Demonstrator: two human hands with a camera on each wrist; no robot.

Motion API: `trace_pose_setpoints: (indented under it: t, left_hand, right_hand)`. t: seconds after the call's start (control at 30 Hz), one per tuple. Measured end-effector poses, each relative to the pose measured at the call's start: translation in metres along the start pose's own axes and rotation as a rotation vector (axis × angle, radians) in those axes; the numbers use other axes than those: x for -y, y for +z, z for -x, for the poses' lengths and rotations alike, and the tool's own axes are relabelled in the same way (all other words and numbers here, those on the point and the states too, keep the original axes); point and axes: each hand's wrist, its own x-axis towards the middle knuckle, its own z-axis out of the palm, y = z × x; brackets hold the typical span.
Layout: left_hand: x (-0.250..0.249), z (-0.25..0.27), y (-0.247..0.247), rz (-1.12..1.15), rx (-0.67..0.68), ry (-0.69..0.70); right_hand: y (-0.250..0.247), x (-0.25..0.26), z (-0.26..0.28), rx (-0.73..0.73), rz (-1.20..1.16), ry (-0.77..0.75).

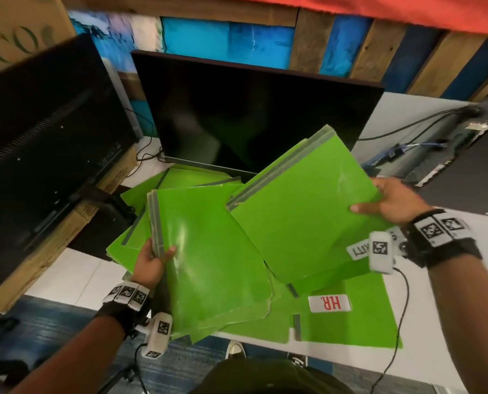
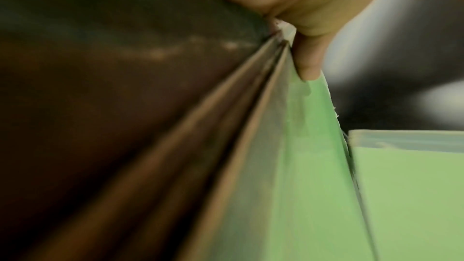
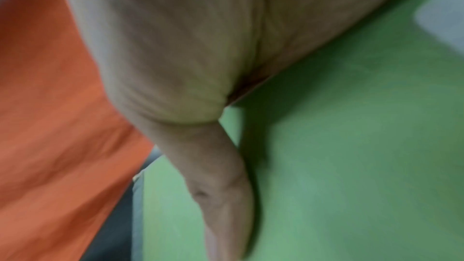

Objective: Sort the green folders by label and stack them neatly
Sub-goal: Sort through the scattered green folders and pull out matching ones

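Note:
My left hand (image 1: pixel 154 260) grips a bundle of green folders (image 1: pixel 211 251) by its grey spine edge, thumb on top; the left wrist view shows the thumb (image 2: pixel 310 61) pressed on the top green cover (image 2: pixel 308 166). My right hand (image 1: pixel 385 201) holds a second bundle of green folders (image 1: pixel 302 220) by its right edge, thumb on the cover, lifted and tilted above the table. The right wrist view shows that thumb (image 3: pixel 226 186) lying on green folder surface (image 3: pixel 351 146). A folder labelled "HR." (image 1: pixel 351 322) lies flat at the table's front, and more green folders (image 1: pixel 197 177) are spread underneath.
A dark monitor (image 1: pixel 254 115) stands right behind the folders. Another black screen (image 1: pixel 46 132) leans on a cardboard box (image 1: pixel 55 245) at the left. Cables (image 1: pixel 407 129) and a dark device (image 1: pixel 470 155) sit at the right on the white table (image 1: pixel 424 336).

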Motion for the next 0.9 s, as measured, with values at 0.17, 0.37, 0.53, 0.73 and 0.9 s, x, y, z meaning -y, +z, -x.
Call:
trace_pose_setpoints:
  t: [0.17, 0.37, 0.53, 0.73, 0.9]
  left_hand:
    - [0.005, 0.012, -0.008, 0.036, 0.002, -0.013]
    - [0.019, 0.014, -0.016, 0.077, -0.031, -0.102]
    - [0.007, 0.015, -0.004, 0.044, 0.014, -0.063]
    - [0.006, 0.014, 0.004, -0.044, 0.076, -0.085]
    - [0.003, 0.013, 0.007, -0.056, 0.087, -0.097]
  right_hand:
    - [0.017, -0.016, -0.019, 0.002, -0.172, 0.096]
    - [0.006, -0.001, -0.031, 0.044, -0.195, 0.045]
    - [0.041, 0.035, -0.068, 0.146, -0.041, -0.079]
    - [0.095, 0.045, -0.102, 0.088, -0.114, -0.026]
    - [0.123, 0.046, -0.101, 0.101, -0.196, 0.019]
